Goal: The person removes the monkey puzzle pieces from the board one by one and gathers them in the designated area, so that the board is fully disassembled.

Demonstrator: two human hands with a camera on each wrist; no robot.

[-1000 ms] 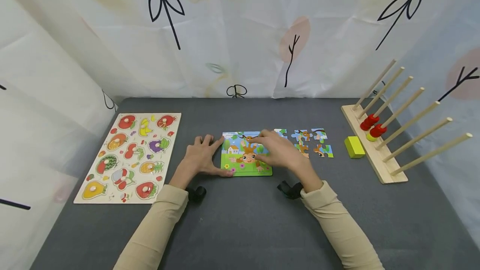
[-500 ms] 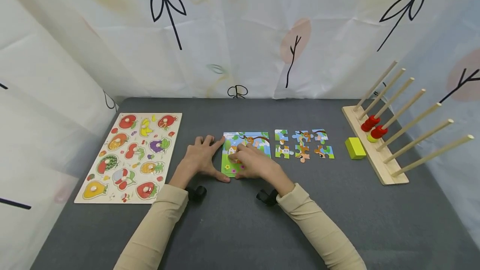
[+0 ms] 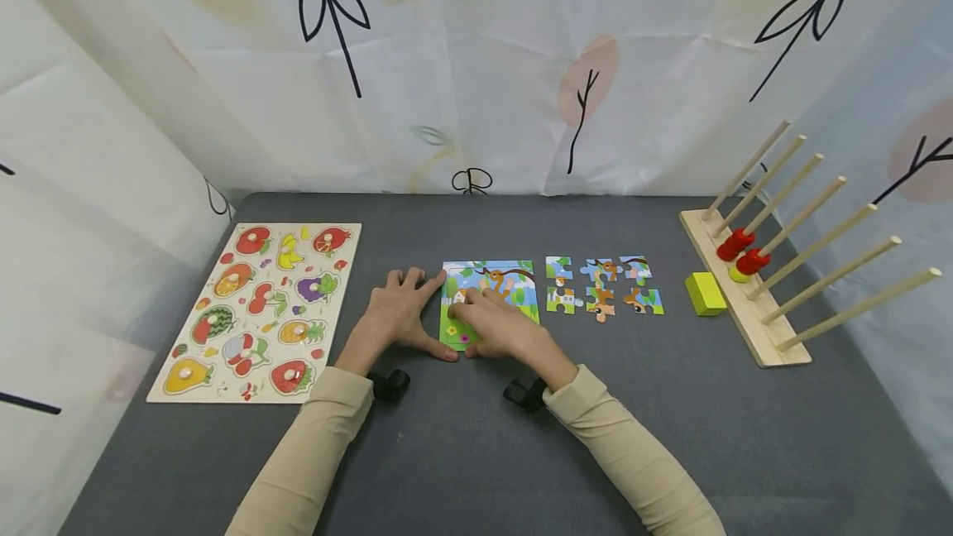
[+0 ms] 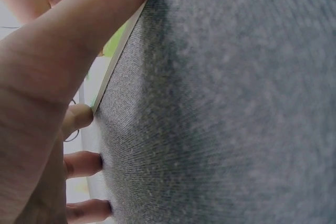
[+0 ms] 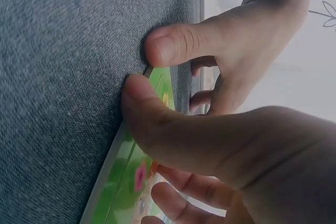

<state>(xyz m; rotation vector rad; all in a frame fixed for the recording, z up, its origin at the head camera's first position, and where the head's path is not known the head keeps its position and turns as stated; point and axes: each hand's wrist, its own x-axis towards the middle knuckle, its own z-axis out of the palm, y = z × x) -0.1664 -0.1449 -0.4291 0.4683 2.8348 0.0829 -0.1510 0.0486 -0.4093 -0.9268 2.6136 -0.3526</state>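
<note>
Rests the bare left hand (image 3: 400,311), with fingers spread wide, against the left edge of a blue-and-green rectangular picture board (image 3: 514,284), between the side edges of the grey bench (image 3: 447,470). Lays the bare right hand (image 3: 502,327) across the board's front edge, with fingers bent; cannot tell whether gripping.

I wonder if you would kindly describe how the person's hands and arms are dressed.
The left sleeve and right sleeve are plain beige, with what look like turned-back cuffs. A black, band-like piece shows by each wrist, left and right; its exact form is unclear. The left hand and right hand are ungloved.
</note>
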